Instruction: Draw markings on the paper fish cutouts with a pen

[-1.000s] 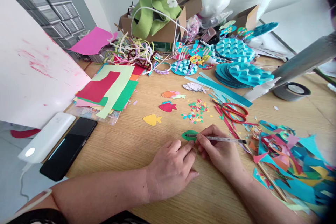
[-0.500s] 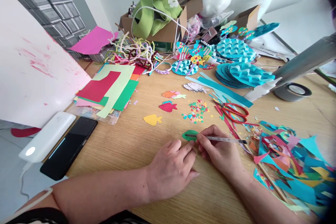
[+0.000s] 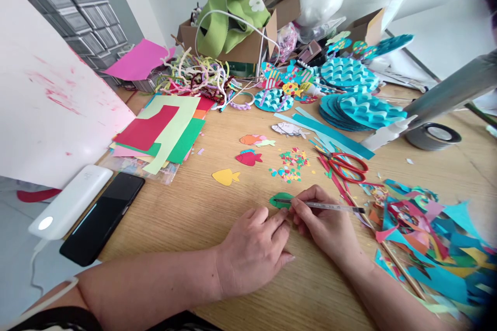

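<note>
- Pen [image 3: 330, 206], slim and clear-bodied, dark at its right end: long axis runs left to right, slanting slightly toward the near side at the right; the writing point lies at the left, over the green cutout [image 3: 278, 204]. Contact between point and paper cannot be told.
- Right hand [image 3: 324, 225]: thumb and fingers pinched on the pen close to its writing point, approaching from the near right; fingertips overlap the right end of the cutout in view.
- Left hand [image 3: 252, 251]: palm down, fingers extended and gripping nothing, tips at the cutout's near edge; thumb spread apart on the tabletop [image 3: 174, 217].
- Green cutout: on the tabletop, beyond the left hand and left of the right hand. Both hands adjoin it; its right end is hidden, so the full outline cannot be told.
- Yellow fish [image 3: 223, 177]: flat, to the far left of the cutout, tail pointing right.
- Scissors [image 3: 349, 166]: red-handled, far side of the pen, handles to the right.
</note>
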Tool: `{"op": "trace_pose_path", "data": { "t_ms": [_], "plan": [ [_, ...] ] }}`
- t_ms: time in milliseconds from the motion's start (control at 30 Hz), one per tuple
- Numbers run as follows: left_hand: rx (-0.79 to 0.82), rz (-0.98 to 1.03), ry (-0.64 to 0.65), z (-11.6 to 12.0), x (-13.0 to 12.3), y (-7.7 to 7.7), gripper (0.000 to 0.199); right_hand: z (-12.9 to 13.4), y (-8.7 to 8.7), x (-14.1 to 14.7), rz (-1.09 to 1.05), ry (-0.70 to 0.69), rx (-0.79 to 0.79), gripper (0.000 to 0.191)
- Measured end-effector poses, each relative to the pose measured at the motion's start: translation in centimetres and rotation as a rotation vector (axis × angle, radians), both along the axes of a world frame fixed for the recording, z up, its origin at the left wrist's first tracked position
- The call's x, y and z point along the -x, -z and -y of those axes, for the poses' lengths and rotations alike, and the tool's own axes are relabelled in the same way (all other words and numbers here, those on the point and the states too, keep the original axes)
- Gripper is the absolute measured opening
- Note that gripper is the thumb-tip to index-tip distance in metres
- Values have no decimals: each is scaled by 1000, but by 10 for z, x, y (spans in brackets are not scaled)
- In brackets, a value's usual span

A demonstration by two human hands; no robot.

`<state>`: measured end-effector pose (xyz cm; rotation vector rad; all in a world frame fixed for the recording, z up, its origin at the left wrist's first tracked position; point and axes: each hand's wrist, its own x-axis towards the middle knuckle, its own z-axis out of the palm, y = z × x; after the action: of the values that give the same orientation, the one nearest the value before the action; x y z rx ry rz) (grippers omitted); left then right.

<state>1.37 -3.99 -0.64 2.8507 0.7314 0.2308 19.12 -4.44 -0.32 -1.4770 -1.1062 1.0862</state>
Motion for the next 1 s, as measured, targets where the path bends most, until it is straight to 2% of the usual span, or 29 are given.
{"op": "trace_pose_path", "data": {
  "t_ms": [1000],
  "plan": [
    [8,-5,-10,1,0,-3,50,1,-1,1,8,0,8,42]
  ]
}}
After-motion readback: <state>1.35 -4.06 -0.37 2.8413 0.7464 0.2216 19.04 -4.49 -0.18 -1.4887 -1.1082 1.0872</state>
